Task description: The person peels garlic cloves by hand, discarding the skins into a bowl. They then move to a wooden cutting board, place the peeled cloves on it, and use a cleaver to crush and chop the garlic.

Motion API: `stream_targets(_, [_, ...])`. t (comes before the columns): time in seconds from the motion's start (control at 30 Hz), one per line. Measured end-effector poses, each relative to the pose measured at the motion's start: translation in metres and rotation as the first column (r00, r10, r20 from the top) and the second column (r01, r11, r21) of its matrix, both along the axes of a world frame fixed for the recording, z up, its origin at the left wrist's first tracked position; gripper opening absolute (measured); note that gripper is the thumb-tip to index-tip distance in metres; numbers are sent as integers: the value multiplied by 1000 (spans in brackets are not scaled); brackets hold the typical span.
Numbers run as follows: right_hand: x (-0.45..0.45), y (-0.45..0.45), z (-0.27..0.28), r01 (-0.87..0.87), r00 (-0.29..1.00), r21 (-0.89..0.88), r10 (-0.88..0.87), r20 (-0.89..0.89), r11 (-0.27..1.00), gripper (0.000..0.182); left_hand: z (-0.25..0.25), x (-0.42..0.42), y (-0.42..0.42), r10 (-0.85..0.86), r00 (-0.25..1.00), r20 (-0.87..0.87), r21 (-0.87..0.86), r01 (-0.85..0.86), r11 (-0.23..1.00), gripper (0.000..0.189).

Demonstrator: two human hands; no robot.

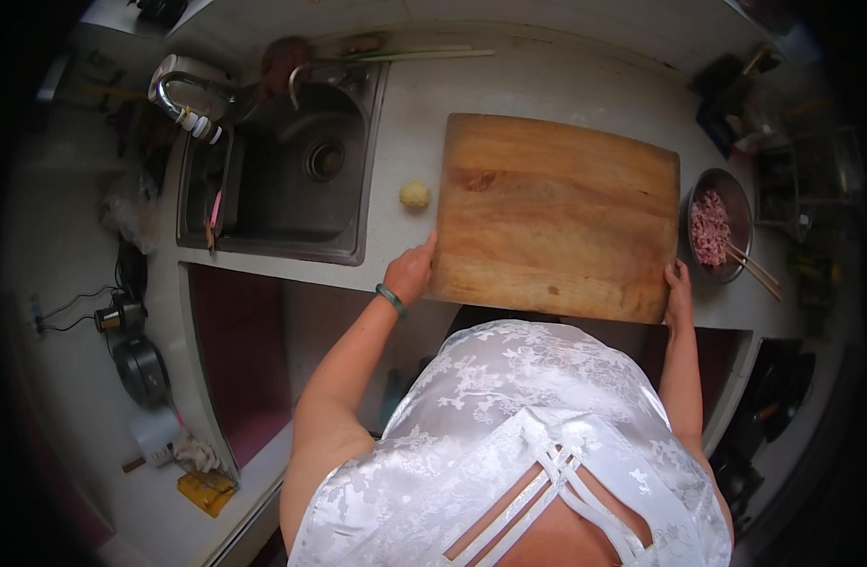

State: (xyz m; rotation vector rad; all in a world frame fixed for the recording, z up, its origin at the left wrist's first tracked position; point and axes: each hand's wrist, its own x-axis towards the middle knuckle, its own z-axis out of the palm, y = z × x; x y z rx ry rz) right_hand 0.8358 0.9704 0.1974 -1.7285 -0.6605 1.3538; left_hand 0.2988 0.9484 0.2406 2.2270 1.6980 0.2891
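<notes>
A large wooden cutting board [557,220] lies on the counter in front of me, its near edge reaching the counter's front edge. My left hand [411,275], with a green bangle at the wrist, grips the board's left edge near the front corner. At the front right corner, my right hand [678,292] holds the opposite edge. Some fingers of both hands are hidden by the board. A pale yellow lump, perhaps peeled ginger [414,193], sits just left of the board. To its right stands a metal bowl [742,205] with ground meat [708,227] and a pair of wooden chopsticks [760,273].
Left of the board is a stainless steel sink [292,198] with a curved faucet [165,96] over it. Green onions [433,53] lie along the back of the counter. A black pan [141,368] is at the far left, and racks [777,184] stand at the right.
</notes>
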Motion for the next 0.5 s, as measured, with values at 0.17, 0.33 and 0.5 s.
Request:
stream_targets(0.17, [-10,-4,-4,58,997,12,-59,57,998,41,13,7,11,94,991,-91,-125,-105,987,55])
stream_targets(0.33, [-21,3,-11,80,995,19,-81,61,997,45,32,14,13,212,975,61,-26,-211,977,44])
stream_targets(0.5, [-15,6,-11,40,998,-47,-38,48,998,45,35,62,46,25,978,206,188,-65,980,23])
